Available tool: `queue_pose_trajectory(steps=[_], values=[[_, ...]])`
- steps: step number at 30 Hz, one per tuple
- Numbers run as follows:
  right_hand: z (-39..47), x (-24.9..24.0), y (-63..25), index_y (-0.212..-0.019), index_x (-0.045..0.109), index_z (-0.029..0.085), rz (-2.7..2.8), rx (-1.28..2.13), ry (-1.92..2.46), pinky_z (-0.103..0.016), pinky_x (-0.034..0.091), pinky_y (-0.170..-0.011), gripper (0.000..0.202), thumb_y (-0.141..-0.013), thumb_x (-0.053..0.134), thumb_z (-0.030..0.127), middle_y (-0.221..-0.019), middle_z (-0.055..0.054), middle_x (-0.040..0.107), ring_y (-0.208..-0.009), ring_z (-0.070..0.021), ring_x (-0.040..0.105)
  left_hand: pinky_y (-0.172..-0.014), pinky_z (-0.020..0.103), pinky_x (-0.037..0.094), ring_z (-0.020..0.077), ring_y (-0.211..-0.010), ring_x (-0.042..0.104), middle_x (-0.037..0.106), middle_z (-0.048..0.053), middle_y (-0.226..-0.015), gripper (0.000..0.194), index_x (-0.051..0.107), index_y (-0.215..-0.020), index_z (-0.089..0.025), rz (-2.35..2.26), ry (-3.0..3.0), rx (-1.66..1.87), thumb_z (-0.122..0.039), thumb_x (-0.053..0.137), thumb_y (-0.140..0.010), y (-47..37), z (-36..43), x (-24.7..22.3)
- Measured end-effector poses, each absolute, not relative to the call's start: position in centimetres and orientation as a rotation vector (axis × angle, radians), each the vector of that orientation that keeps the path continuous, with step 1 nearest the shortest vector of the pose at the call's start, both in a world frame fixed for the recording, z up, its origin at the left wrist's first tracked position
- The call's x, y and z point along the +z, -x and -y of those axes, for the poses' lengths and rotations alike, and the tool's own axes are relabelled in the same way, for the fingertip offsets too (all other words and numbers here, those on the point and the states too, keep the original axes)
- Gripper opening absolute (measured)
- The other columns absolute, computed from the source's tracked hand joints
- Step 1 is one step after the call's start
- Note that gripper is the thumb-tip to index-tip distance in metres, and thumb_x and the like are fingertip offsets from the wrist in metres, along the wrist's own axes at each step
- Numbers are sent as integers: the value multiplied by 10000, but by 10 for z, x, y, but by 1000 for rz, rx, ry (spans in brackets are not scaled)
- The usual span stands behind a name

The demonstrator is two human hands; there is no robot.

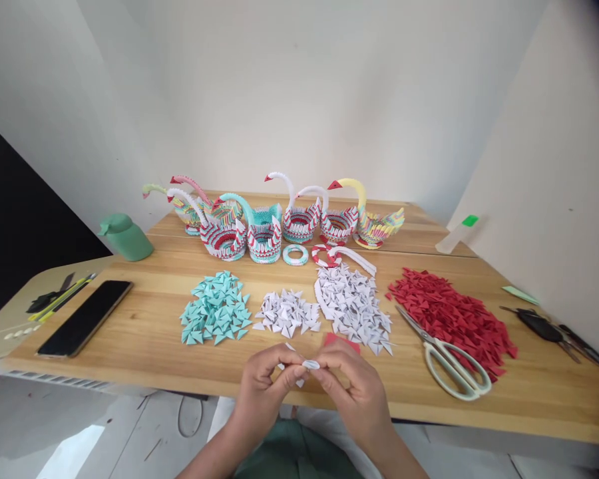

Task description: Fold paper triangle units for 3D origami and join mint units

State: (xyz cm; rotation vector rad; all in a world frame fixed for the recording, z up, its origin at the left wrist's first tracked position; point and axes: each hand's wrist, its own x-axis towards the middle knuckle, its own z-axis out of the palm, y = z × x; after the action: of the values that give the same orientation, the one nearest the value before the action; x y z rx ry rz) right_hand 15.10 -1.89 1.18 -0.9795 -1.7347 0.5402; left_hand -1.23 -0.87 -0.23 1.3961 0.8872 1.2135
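Observation:
Between the fingertips of both hands is a small folded white paper piece [310, 364], held over the table's front edge. My left hand [269, 380] pinches one end of it, with more white paper tips showing around its fingers. At the other end, my right hand [352, 386] is closed in a pinch. Just beyond my right hand lies a red paper square [341, 342], partly covered by it. A small pile of white folded triangles [287, 313] lies ahead of my hands, with a turquoise pile [214, 309] to its left and a larger white pile [354, 306] to its right.
Several paper swans [264, 233] stand at the back near two paper rings [295, 254]. Scissors [452, 362] lie by a red triangle pile [454, 319] on the right. A phone [86, 318] and a green bottle [126, 237] are on the left.

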Motion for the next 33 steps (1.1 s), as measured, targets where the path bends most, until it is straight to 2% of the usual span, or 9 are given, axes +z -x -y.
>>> queue_pose_trajectory(steps=[13,18,33], values=[[18,11,-151,-848,659,221,1757,554,962,-278,476,-603,126,-896,568,149,-728,-12,663,-673,-156,599,-660,262,443,162,-664,580,638,38,-669,217,684,-746,-157,-863,-1437,1196,-309,595,-870,12,9,-8],[17,9,-151,-858,656,226,1767,556,959,-277,473,-608,121,-891,573,144,-731,-11,661,-680,-158,598,-662,259,439,163,-665,576,632,37,-664,251,662,-704,-153,-891,-1422,1163,-331,594,-868,13,8,-10],[14,10,-143,-760,620,204,1743,572,1060,-261,462,-596,172,-911,538,199,-672,-5,619,-637,-148,584,-641,254,445,146,-633,563,614,22,-641,253,634,-716,-143,-858,-1196,1136,-369,631,-831,11,4,-14]])
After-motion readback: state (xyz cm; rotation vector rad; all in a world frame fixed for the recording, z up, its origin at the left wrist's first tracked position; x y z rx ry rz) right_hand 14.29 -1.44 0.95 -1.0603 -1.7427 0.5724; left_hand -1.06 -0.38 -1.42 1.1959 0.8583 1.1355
